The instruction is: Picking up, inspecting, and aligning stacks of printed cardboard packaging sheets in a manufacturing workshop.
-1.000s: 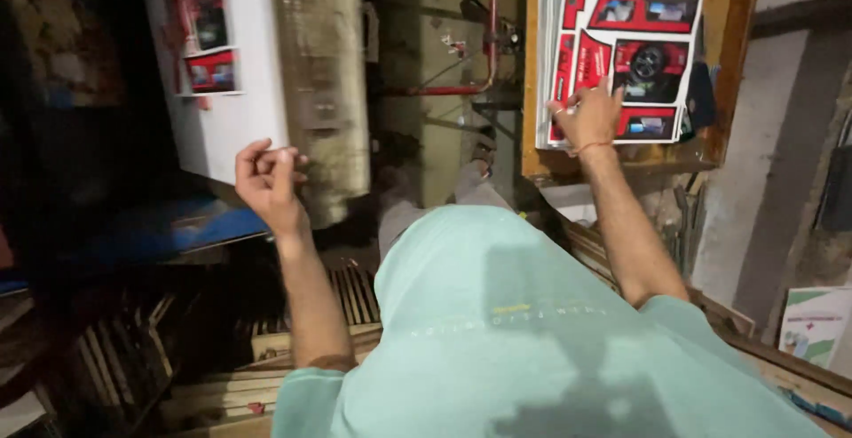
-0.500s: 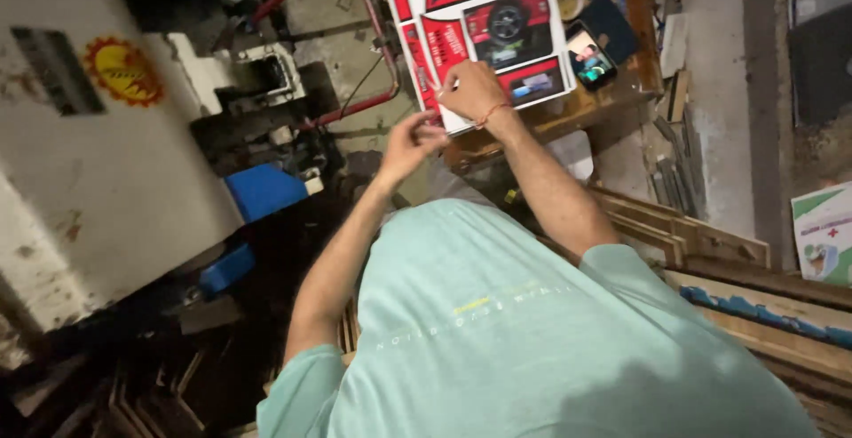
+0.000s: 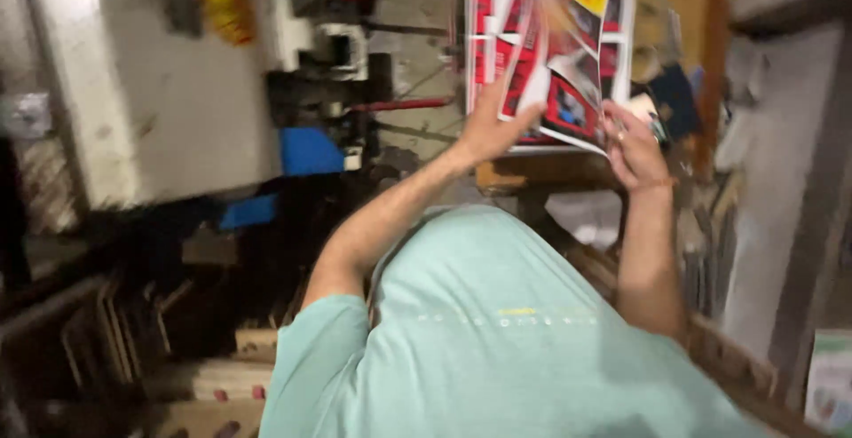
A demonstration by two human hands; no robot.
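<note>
A stack of red, white and yellow printed sheets lies on a wooden table in front of me. My left hand grips the near edge of the top sheet, which is lifted and blurred with motion. My right hand pinches the same sheet's near right corner, its fingers curled. My teal shirt fills the lower middle of the view and hides what is under the table's near edge.
A large white machine with a yellow label stands at left, with a blue part and red pipes beside it. Stacked wooden frames lie at lower left. Dark clutter and a wall run along the right.
My left hand has come across from the left onto the printed sheets. Both hands have lifted the top sheet off the stack. The view has swung.
</note>
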